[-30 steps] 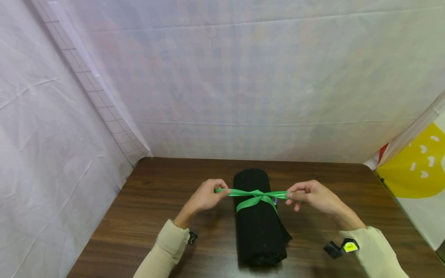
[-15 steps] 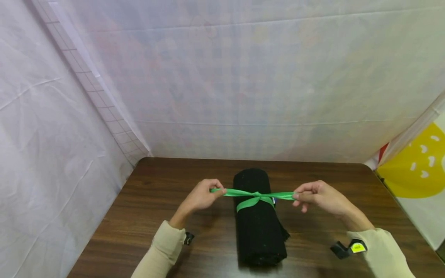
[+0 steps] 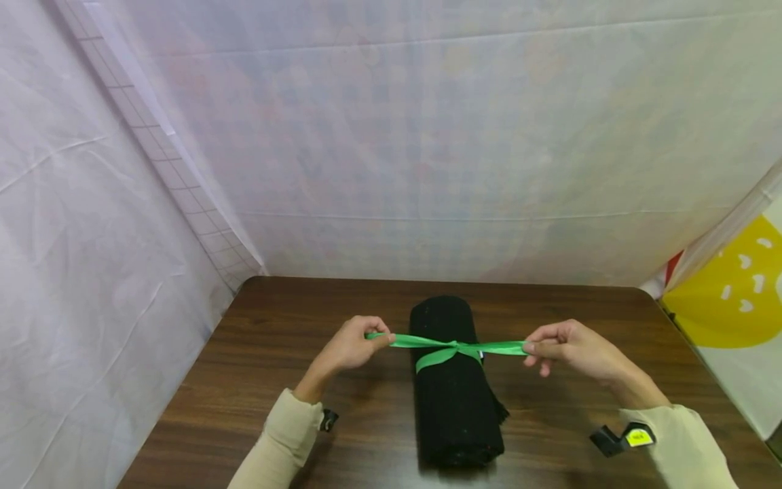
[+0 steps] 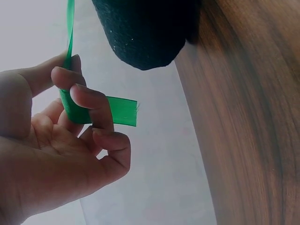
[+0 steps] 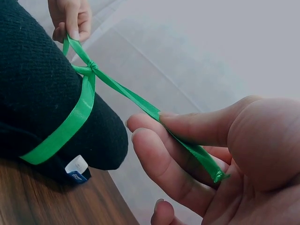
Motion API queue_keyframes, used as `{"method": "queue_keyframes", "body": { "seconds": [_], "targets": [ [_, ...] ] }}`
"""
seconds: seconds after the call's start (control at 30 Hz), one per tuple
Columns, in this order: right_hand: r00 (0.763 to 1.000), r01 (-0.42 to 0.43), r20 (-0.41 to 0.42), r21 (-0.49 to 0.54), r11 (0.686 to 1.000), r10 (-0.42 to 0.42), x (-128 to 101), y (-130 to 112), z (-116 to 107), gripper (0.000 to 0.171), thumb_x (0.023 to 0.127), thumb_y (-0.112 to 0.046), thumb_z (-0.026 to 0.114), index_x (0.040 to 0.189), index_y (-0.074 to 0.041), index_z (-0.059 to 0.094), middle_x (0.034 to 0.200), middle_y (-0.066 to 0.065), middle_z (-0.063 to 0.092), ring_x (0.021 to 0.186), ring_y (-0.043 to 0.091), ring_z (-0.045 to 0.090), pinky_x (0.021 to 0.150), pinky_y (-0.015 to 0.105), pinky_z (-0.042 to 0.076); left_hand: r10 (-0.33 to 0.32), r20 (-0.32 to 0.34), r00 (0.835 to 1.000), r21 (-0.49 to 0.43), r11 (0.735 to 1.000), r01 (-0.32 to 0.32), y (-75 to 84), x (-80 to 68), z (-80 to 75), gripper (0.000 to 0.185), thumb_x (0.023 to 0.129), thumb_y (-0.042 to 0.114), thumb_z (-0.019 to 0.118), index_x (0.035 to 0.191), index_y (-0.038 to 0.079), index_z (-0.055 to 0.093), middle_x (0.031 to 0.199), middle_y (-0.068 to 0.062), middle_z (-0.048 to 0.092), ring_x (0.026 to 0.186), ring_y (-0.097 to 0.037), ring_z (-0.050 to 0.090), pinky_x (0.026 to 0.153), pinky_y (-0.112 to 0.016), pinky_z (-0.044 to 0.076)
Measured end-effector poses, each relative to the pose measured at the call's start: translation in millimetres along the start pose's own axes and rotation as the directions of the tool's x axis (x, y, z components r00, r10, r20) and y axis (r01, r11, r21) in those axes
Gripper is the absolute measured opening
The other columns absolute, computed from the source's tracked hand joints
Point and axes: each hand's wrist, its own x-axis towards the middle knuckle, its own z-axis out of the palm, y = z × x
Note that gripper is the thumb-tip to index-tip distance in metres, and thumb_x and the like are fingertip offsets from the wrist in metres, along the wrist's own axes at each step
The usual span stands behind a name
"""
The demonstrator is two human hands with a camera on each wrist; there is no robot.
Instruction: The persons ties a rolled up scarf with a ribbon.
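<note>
Both arms reach forward in cream sleeves, wrists raised above the bench, hands spread well apart. The left hand (image 3: 351, 343) curls its fingers (image 4: 89, 101) inward, thumb and forefinger pinched together. The right hand (image 3: 571, 350) mirrors it on the right, thumb pressed against its forefinger (image 5: 159, 129), the other fingers loosely bent beneath.

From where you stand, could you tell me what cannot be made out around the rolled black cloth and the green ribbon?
- Underside of the rolled black cloth: in the head view the roll itself hides how the green ribbon passes beneath.
- Small white and blue tag: right wrist view, print too small to read.
- Roll's length: left wrist view, cut off by the top edge.
- Left hand fingertips: head view, too small to show the pinch.
</note>
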Motion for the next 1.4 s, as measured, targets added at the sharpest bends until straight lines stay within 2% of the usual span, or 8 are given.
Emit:
{"method": "queue_keyframes", "body": {
  "seconds": [0.2, 0.37, 0.47, 0.6, 0.73, 0.97, 1.27, 1.4],
  "targets": [
    [1.0, -0.015, -0.007, -0.005, 1.0, 0.015, -0.1, 2.0, -1.5, 0.032, 0.102, -0.014, 0.055, 0.11, 0.017, 0.061, 0.088, 0.009, 0.075, 0.067, 0.019, 0.068, 0.071, 0.038, 0.058, -0.026, 0.002, 1.0, 0.001, 1.0, 0.026, -2.3, -1.5, -3.3, 0.023, 0.097, 0.032, 0.065, 0.088, 0.012, 0.072, 0.077, 0.0, 0.058, 0.06, -0.014, 0.039, 0.056, -0.028, 0.035],
    [1.0, -0.013, -0.003, 0.011, 1.0, 0.013, -0.8, 1.4, -1.4, 0.03, 0.102, -0.012, 0.054, 0.11, 0.017, 0.061, 0.088, 0.013, 0.074, 0.067, 0.018, 0.068, 0.071, 0.038, 0.058, -0.031, 0.007, 0.999, -0.028, 0.999, 0.031, -5.2, -2.5, -4.5, 0.022, 0.097, 0.033, 0.065, 0.083, 0.017, 0.071, 0.078, -0.014, 0.064, 0.055, -0.013, 0.036, 0.052, -0.027, 0.033],
    [1.0, -0.026, -0.007, 0.011, 1.0, 0.026, -0.9, 1.9, -1.6, 0.028, 0.102, -0.013, 0.055, 0.108, 0.013, 0.063, 0.087, 0.011, 0.074, 0.067, 0.018, 0.068, 0.07, 0.038, 0.058, -0.03, 0.008, 1.0, -0.034, 0.999, 0.031, -6.8, -3.2, -4.7, 0.022, 0.096, 0.032, 0.066, 0.083, 0.016, 0.071, 0.079, -0.018, 0.065, 0.053, -0.013, 0.035, 0.05, -0.026, 0.032],
    [0.999, -0.046, -0.015, -0.004, 0.999, 0.046, -1.2, 3.5, -2.9, 0.024, 0.101, -0.015, 0.057, 0.106, 0.007, 0.067, 0.088, 0.016, 0.073, 0.067, 0.019, 0.068, 0.071, 0.038, 0.058, -0.035, 0.008, 0.999, -0.029, 0.999, 0.035, -7.7, -4.4, -5.0, 0.021, 0.096, 0.031, 0.066, 0.082, 0.015, 0.07, 0.072, -0.008, 0.062, 0.052, -0.012, 0.034, 0.049, -0.026, 0.031],
    [0.998, -0.066, -0.018, -0.014, 0.998, 0.066, -1.4, 6.2, -4.7, 0.027, 0.101, -0.017, 0.057, 0.107, 0.008, 0.066, 0.091, 0.023, 0.072, 0.068, 0.02, 0.068, 0.072, 0.039, 0.058, -0.041, 0.008, 0.999, -0.03, 0.999, 0.041, -8.3, -5.7, -6.4, 0.021, 0.096, 0.03, 0.067, 0.082, 0.015, 0.07, 0.069, -0.002, 0.058, 0.051, -0.012, 0.034, 0.049, -0.026, 0.032],
    [0.997, -0.076, -0.015, -0.007, 0.997, 0.076, -3.1, 9.7, -7.7, 0.031, 0.102, -0.017, 0.056, 0.109, 0.012, 0.064, 0.089, 0.016, 0.073, 0.068, 0.019, 0.068, 0.071, 0.039, 0.058, -0.063, 0.006, 0.998, -0.004, 0.998, 0.063, -13.9, -6.7, -7.5, 0.025, 0.095, 0.032, 0.067, 0.086, 0.009, 0.072, 0.066, 0.004, 0.053, 0.052, -0.011, 0.036, 0.05, -0.025, 0.032],
    [0.999, -0.038, 0.009, 0.019, 0.999, 0.037, -5.5, 14.2, -9.4, 0.03, 0.103, -0.012, 0.053, 0.111, 0.016, 0.062, 0.089, 0.015, 0.073, 0.067, 0.018, 0.067, 0.069, 0.037, 0.058, -0.091, 0.013, 0.996, -0.019, 0.996, 0.092, -18.9, -8.0, -6.2, 0.024, 0.094, 0.033, 0.068, 0.079, 0.015, 0.068, 0.068, -0.004, 0.058, 0.053, -0.012, 0.037, 0.05, -0.026, 0.032],
    [0.998, -0.06, 0.006, 0.016, 0.998, 0.06, -6.1, 17.8, -11.2, 0.033, 0.103, -0.014, 0.054, 0.112, 0.017, 0.061, 0.088, 0.012, 0.074, 0.067, 0.018, 0.068, 0.069, 0.037, 0.058, -0.109, 0.024, 0.994, -0.009, 0.994, 0.109, -20.2, -8.6, -5.6, 0.027, 0.094, 0.034, 0.068, 0.083, 0.01, 0.069, 0.068, 0.0, 0.058, 0.054, -0.012, 0.039, 0.051, -0.026, 0.033]
  ]
}}
